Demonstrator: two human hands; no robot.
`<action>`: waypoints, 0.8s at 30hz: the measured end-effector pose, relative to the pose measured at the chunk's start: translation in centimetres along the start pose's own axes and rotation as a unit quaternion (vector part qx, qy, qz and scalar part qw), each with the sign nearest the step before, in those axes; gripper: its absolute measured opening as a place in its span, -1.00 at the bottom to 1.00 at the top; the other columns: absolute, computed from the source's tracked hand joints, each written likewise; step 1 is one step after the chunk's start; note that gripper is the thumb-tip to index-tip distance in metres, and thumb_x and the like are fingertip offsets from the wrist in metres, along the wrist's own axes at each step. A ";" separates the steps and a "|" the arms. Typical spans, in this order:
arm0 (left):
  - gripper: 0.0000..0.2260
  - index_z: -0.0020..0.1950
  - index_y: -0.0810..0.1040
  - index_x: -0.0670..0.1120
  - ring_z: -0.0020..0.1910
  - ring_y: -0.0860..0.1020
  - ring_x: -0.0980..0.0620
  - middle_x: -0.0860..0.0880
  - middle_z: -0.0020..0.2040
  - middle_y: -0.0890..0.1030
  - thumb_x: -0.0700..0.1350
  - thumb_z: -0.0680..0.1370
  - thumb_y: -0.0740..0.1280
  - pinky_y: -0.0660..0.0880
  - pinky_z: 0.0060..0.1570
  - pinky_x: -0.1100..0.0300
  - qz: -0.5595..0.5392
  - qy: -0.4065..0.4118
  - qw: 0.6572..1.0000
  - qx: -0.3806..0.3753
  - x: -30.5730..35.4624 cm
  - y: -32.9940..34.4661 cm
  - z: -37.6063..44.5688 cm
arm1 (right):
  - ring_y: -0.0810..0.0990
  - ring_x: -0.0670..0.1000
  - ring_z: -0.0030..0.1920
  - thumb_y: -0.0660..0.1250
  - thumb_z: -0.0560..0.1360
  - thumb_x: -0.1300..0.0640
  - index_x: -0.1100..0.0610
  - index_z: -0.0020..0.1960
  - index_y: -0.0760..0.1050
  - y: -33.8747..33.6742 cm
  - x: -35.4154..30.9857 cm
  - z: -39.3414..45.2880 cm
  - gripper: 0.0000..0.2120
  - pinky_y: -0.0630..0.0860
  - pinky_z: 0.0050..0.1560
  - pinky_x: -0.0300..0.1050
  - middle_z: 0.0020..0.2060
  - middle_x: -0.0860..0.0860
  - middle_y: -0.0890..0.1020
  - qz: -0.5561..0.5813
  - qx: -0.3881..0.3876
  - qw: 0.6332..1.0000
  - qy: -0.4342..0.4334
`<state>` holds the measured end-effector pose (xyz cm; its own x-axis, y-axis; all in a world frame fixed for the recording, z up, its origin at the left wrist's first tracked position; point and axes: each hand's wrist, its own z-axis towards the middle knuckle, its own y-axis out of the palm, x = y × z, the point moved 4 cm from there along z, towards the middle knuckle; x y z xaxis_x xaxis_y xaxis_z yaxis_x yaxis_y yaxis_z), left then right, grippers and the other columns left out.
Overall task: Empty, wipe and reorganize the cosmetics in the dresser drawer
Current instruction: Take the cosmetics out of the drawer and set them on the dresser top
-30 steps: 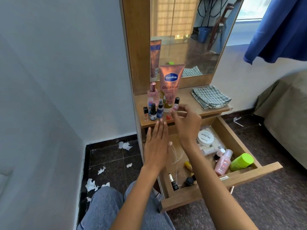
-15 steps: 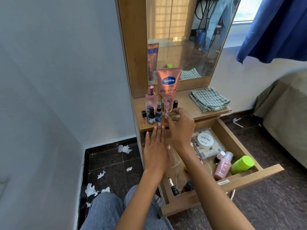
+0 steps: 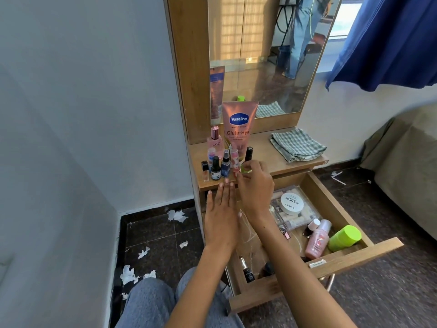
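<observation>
Right hand (image 3: 255, 185) pinches a green bottle (image 3: 246, 167) over the dresser top (image 3: 267, 152)

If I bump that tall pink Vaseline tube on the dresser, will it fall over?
Probably, yes. The Vaseline tube stands upright on its narrow end and is taller than everything near it, so it looks tippy. The small bottles crowd right in front of it, so it would likely knock some down. It looks like soft plastic, so it should not break.
</observation>
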<state>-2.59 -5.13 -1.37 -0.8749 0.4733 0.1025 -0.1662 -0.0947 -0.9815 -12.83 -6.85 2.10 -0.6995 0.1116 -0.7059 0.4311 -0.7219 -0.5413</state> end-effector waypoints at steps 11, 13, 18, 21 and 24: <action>-0.37 0.52 -0.28 -0.13 0.45 -0.35 0.02 -0.06 0.46 -0.36 0.02 0.65 0.07 -0.42 0.36 0.03 0.003 -0.003 1.000 -0.003 0.0 0.1 0.1 | 0.60 -0.05 -0.21 0.42 0.42 0.30 0.18 -0.08 0.58 0.2 1.1 -0.6 -0.90 0.56 -0.18 -0.17 -0.14 0.02 0.63 0.033 0.012 0.999 -0.017; -0.36 0.52 -0.28 -0.13 0.45 -0.35 0.03 -0.05 0.46 -0.36 0.01 0.65 0.08 -0.42 0.36 0.03 -0.001 -0.003 1.000 0.000 0.0 0.1 0.1 | 0.59 -0.06 -0.23 0.42 0.42 0.28 0.17 -0.09 0.60 0.3 1.3 -0.7 -0.92 0.56 -0.20 -0.16 -0.16 0.01 0.63 0.028 0.007 0.999 -0.013; -0.37 0.50 -0.29 -0.11 0.45 -0.34 0.03 -0.04 0.46 -0.35 0.00 0.65 0.09 -0.41 0.37 0.03 -0.007 -0.003 1.000 0.001 -0.1 0.4 0.1 | 0.56 -0.14 -0.25 0.44 0.44 0.17 0.13 -0.09 0.64 0.2 1.5 -0.6 -0.94 0.32 -0.27 -0.44 -0.17 -0.03 0.66 0.008 -0.006 1.000 0.010; -0.37 0.50 -0.29 -0.11 0.46 -0.33 0.03 -0.04 0.46 -0.35 -0.01 0.65 0.09 -0.40 0.37 0.03 -0.008 -0.001 1.000 0.004 -0.1 0.6 0.2 | 0.60 -0.11 -0.22 0.44 0.45 0.13 0.10 -0.07 0.64 0.3 1.3 -0.4 -0.92 0.37 -0.26 -0.33 -0.16 -0.06 0.67 -0.004 -0.014 1.000 0.021; -0.37 0.49 -0.30 -0.12 0.44 -0.35 0.03 -0.05 0.47 -0.35 0.00 0.65 0.09 -0.40 0.37 0.03 -0.005 0.004 1.000 0.005 -0.1 0.6 0.2 | 0.61 -0.10 -0.22 0.45 0.44 0.11 0.09 -0.08 0.64 -0.2 1.2 -0.4 -0.92 0.49 -0.23 -0.22 -0.18 -0.06 0.67 0.008 -0.022 0.999 0.026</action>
<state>-2.66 -5.37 -1.92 -0.8698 0.4806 0.1113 -0.1793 -0.0977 -0.9789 -13.53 -6.30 1.12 -0.6615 0.1365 -0.7375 0.4683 -0.6929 -0.5482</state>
